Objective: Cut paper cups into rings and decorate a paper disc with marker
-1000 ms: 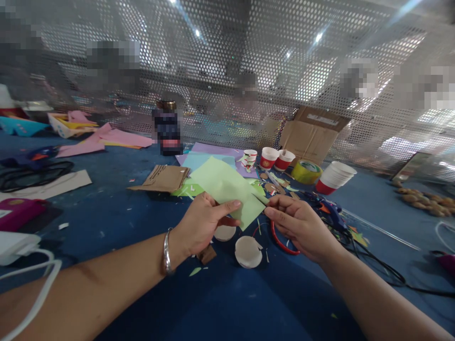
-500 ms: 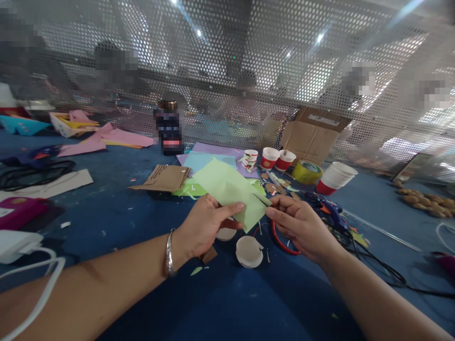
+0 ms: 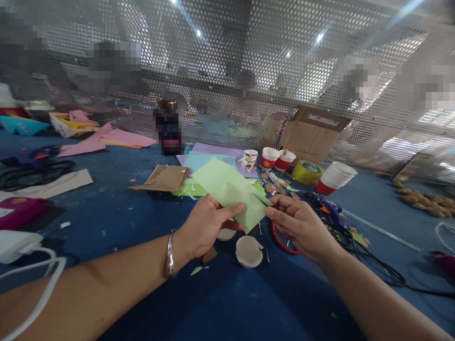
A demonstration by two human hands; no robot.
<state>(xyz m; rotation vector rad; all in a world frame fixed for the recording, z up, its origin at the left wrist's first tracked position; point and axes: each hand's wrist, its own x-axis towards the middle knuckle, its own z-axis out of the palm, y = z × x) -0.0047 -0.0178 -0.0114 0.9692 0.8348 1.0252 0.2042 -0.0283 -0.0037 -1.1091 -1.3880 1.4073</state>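
In the head view, a pale green sheet [image 3: 222, 182] is held raised above the table [image 3: 227, 303], roughly at the centre, with its far part in front of a light blue sheet [image 3: 199, 162]. Its near corner is gripped by the left hand [image 3: 202, 227], the thumb being laid flat on the upper face and the fingers placed underneath. At the right edge, a narrow pointed piece [image 3: 262, 199] is pinched between the thumb and fingers of the right hand [image 3: 296, 222]; whether it is joined to the sheet cannot be told. A red loop [image 3: 280, 246] is seen just below the right hand; whether it is touched cannot be determined. A pale disc [image 3: 249, 252] lies on the table below the sheet, and a second disc [image 3: 226, 234] is partly covered by the left hand. The sheet is judged to be thin paper: very light, flexible, not notably slippery, and easily creased or torn, particularly at the right edge. Hold is best taken near a margin, with broad, light thumb pressure and the fingers spread beneath for support. The narrow piece should be pinched gently, since hard pulling could cause tearing or bending.
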